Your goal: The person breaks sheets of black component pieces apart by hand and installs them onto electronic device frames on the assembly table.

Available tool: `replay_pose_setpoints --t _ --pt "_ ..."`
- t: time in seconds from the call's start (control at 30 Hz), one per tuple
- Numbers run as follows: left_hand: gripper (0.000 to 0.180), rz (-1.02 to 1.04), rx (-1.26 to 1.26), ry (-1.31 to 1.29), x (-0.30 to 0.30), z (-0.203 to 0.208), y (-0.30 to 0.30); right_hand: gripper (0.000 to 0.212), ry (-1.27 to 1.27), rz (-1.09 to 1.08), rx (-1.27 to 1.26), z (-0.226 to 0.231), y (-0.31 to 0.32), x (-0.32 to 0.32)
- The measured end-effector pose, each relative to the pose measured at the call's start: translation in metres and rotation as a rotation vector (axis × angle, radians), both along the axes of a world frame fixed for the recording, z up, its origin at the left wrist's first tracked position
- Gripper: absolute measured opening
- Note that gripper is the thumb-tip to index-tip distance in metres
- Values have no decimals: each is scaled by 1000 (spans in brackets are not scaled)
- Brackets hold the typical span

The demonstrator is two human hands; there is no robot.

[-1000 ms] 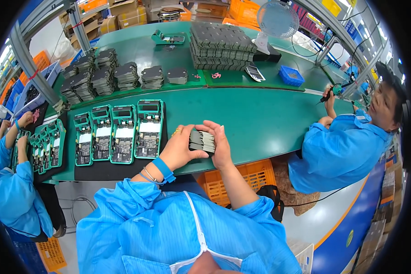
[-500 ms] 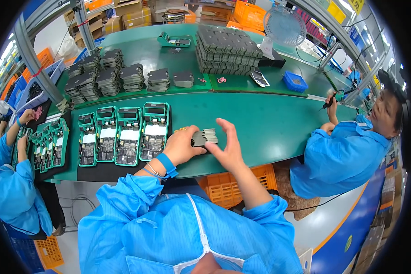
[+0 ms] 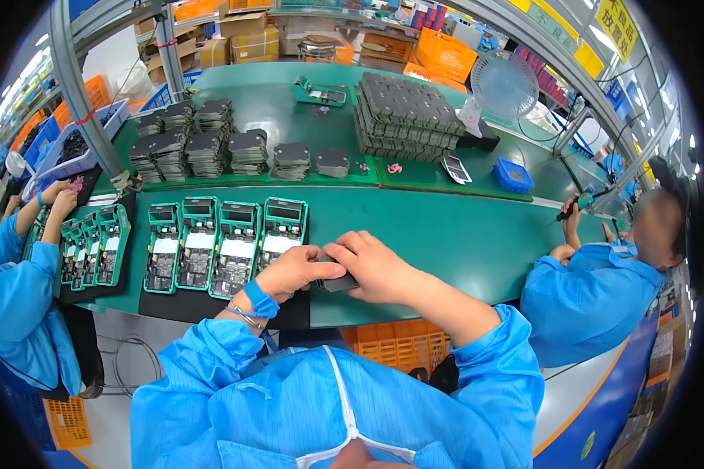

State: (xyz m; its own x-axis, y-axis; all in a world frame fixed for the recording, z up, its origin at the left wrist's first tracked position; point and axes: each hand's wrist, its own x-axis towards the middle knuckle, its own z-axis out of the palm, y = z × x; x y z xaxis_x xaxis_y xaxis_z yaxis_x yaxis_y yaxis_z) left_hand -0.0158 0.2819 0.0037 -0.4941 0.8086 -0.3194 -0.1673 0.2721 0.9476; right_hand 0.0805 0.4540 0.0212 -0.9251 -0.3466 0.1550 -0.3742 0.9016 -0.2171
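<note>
A small stack of dark grey flat plates [image 3: 338,282] is held just above the near part of the green bench, in front of me. My left hand [image 3: 299,270] grips it from the left, thumb across the near side. From above and the right, my right hand [image 3: 370,268] closes over the same stack, its fingers curled around the top edge and hiding much of it. Beside my left hand stands a row of green device housings [image 3: 235,248] with circuit boards and white panels showing; the rightmost is partly covered by my hand.
Stacks of grey plates [image 3: 205,152] line the raised back bench, with a larger pile [image 3: 407,117] farther right. A blue tray [image 3: 513,175] and a white handheld device [image 3: 456,170] lie nearby. Co-workers sit at left and right [image 3: 602,301]; the right one holds a screwdriver [image 3: 575,206].
My right hand has come down from beside the stack and now closes over it. The stack, upright with edges showing before, is mostly covered. The view has shifted slightly.
</note>
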Motion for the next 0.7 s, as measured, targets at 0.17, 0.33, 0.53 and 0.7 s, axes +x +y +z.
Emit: replay_pose_setpoints --t 0.17,0.33,0.53,0.7 --pt "47 103 80 -121 -4 0 -12 63 -154 95 -74 24 -5 -24" --pt "51 235 368 -337 -16 -9 -18 62 -110 35 -83 31 15 -63" --pt "44 302 438 -133 4 0 -37 62 114 -138 -25 32 67 -151" --pt "43 232 435 -138 9 -5 -63 66 76 -171 17 21 91 -198"
